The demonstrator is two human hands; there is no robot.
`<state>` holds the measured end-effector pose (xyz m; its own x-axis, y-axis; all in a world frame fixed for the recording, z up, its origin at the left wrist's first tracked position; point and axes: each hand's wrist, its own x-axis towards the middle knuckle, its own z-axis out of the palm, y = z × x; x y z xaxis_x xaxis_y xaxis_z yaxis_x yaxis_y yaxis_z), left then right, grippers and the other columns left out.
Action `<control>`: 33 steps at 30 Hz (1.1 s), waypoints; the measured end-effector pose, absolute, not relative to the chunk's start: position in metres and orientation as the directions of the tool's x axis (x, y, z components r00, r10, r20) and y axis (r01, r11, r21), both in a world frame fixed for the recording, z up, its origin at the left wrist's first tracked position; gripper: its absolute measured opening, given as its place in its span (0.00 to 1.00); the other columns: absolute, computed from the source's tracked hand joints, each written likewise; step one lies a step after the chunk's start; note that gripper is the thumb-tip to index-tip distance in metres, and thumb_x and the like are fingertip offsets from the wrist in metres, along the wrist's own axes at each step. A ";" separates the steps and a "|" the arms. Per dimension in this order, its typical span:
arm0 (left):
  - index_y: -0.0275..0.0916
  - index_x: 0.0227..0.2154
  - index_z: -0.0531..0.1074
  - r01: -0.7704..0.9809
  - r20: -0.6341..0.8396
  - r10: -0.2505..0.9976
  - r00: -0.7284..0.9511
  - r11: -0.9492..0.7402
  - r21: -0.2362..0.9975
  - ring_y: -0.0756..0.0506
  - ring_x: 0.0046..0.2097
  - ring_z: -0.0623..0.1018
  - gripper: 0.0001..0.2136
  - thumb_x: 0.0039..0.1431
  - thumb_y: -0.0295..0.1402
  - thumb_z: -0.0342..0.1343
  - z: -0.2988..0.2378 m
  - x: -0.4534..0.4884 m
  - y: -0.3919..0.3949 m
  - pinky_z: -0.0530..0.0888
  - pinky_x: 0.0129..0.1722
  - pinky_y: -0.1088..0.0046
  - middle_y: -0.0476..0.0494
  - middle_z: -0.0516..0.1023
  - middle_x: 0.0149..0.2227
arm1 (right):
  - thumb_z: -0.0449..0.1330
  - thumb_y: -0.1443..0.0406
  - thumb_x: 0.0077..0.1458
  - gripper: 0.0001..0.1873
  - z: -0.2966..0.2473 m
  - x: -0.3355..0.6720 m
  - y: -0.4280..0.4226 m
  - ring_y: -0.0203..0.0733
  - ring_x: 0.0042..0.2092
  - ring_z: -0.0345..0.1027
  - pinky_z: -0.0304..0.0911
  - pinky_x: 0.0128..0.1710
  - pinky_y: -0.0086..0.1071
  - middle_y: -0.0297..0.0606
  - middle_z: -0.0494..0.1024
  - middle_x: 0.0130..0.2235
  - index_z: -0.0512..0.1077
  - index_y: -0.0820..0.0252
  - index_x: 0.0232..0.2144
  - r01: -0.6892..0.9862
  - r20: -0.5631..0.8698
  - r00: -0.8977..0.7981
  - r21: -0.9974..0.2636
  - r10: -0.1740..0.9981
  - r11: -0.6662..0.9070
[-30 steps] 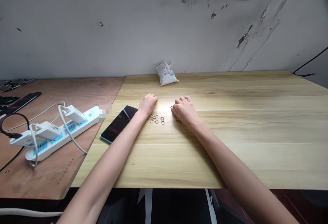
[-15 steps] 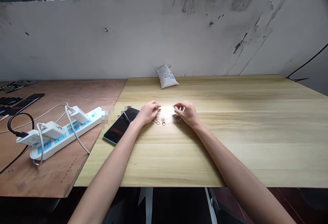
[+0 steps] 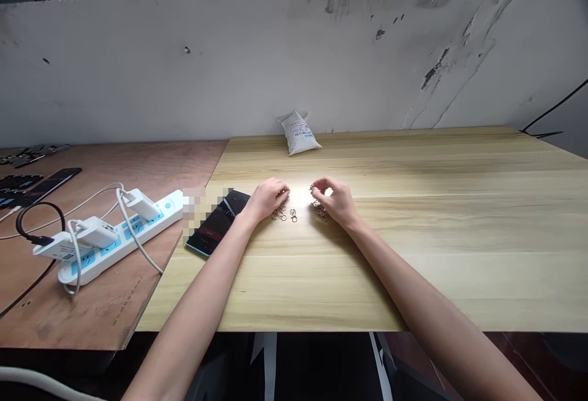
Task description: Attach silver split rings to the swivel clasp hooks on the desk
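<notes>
My left hand (image 3: 267, 198) is closed above a group of thin metal rings (image 3: 282, 215), its fingertips pressed together; whatever they hold is hidden. My right hand (image 3: 337, 200) pinches a small metal piece (image 3: 311, 188) between thumb and index finger, too small for its exact kind to show. Under that hand lies a heap of small metal pieces (image 3: 320, 211), partly covered by the fingers. Between the hands a small cluster of linked metal hardware (image 3: 293, 215) rests on the table.
A phone (image 3: 215, 226) lies by my left forearm on the light wooden table (image 3: 459, 236). At the back is a labelled plastic bag (image 3: 299, 134). On the brown board to the left sits a power strip (image 3: 124, 239) with chargers and cables.
My right hand has lifted its small metal piece slightly off the heap, with the finger loop rounder. The left fingertips have drawn closed over a ring that showed at them earlier. The view shifted slightly.
</notes>
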<state>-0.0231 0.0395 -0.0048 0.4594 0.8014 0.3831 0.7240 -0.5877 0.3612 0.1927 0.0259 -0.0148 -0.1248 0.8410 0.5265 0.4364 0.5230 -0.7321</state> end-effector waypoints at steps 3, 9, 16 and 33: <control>0.39 0.33 0.77 0.692 0.405 0.831 0.381 -0.547 0.471 0.46 0.36 0.76 0.04 0.60 0.30 0.57 -0.007 -0.019 0.037 0.73 0.37 0.69 0.45 0.79 0.33 | 0.59 0.63 0.51 0.04 -0.016 0.190 0.023 0.41 0.32 0.73 0.67 0.36 0.34 0.38 0.81 0.31 0.71 0.58 0.30 0.328 0.486 -0.128 -0.802 0.864 0.500; 0.40 0.36 0.79 0.634 0.384 0.869 0.312 -0.492 0.597 0.46 0.36 0.79 0.06 0.57 0.28 0.59 -0.016 -0.015 0.035 0.75 0.39 0.67 0.44 0.81 0.35 | 0.59 0.63 0.52 0.03 -0.016 0.187 0.019 0.41 0.33 0.75 0.68 0.33 0.34 0.38 0.82 0.32 0.71 0.57 0.30 0.343 0.448 -0.154 -0.812 0.881 0.473; 0.40 0.36 0.80 0.572 0.373 0.885 0.278 -0.464 0.676 0.45 0.40 0.80 0.09 0.58 0.26 0.55 -0.019 -0.018 0.034 0.77 0.41 0.67 0.43 0.82 0.39 | 0.60 0.63 0.51 0.04 -0.015 0.187 0.019 0.40 0.32 0.75 0.68 0.32 0.33 0.38 0.82 0.32 0.71 0.58 0.29 0.341 0.427 -0.147 -0.825 0.892 0.451; 0.41 0.38 0.71 0.591 0.307 0.921 0.239 -0.389 0.707 0.42 0.44 0.81 0.05 0.62 0.33 0.53 -0.016 -0.014 0.025 0.76 0.44 0.65 0.42 0.82 0.42 | 0.60 0.64 0.56 0.05 -0.021 0.188 0.023 0.47 0.46 0.75 0.67 0.48 0.43 0.41 0.82 0.42 0.77 0.55 0.32 0.385 0.539 -0.197 -0.726 0.819 0.570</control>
<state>-0.0140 0.0251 -0.0158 0.2387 0.9212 0.3074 0.5908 -0.3890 0.7069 0.1877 0.0226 -0.0209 -0.1967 0.8191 0.5389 0.3850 0.5700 -0.7259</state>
